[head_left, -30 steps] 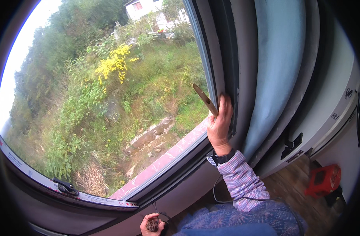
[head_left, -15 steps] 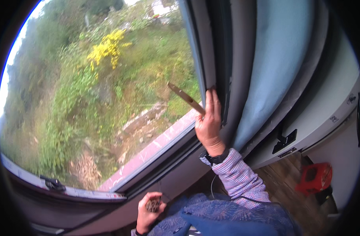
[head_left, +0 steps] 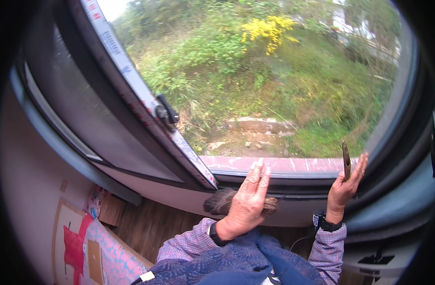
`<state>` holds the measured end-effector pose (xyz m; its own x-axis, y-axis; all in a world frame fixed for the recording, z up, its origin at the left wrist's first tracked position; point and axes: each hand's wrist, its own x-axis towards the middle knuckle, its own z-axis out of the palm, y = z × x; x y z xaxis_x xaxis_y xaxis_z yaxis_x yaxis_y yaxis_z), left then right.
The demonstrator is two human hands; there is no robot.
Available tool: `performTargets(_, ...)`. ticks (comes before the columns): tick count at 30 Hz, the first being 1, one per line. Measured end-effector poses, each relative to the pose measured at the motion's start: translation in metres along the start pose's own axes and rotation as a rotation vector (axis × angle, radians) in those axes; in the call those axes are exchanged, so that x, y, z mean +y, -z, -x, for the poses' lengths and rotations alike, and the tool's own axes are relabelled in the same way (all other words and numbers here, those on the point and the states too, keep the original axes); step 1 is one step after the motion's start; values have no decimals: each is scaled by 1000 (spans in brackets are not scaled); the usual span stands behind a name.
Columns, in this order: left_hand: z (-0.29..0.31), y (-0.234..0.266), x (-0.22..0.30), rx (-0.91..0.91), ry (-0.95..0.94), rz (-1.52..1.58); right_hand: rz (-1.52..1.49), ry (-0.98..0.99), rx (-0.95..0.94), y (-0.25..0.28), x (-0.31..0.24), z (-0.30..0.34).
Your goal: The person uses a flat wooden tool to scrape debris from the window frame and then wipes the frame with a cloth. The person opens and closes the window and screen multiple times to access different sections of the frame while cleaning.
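The wooden stick point(head_left: 346, 160), near four o'clock, could drop if the right hand point(head_left: 345, 187) loosens its thumb. The dark bristly bundle point(head_left: 219, 202), at six, could slip from the left hand point(head_left: 247, 205), which holds it beneath the palm, thumb hidden. Both hands' fingers stretch toward one; the right pinches the near-upright stick.

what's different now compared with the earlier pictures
The view has swung left, bringing in the pink-and-blue panel and losing the red box. The left hand has moved up until it overlaps the lower window frame, now straightened out. Nothing was let go: the brown bundle stays in that hand, the slender brown piece in the right hand.
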<state>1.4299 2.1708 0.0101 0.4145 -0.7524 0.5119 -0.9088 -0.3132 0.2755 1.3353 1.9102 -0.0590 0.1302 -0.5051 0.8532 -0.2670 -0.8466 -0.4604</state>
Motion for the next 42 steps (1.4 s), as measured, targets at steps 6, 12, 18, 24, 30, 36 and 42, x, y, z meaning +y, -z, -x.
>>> performTargets(6, -13, -16, -14, 38, 18, -187, 101, 21, 32, -17, -6, -1)
performTargets(12, -10, -23, -20, 39, 67, -261, 138, 35, 11, -26, -25, 8)
performTargets(18, -5, -2, -27, 109, 147, -234, 51, -7, -211, -21, -50, 30)
performTargets(24, 10, 21, -6, 106, 309, 184, -254, -16, -177, 28, -43, 18)
performTargets(30, 29, 14, -3, -32, 313, 333, -315, -421, -70, 19, 6, 20)
performTargets(36, 48, 8, -7, -169, 369, 518, -259, -436, -79, 10, -1, 30)
performTargets(42, 38, -5, 7, -456, 336, 804, -460, -389, -288, 14, -44, 39)
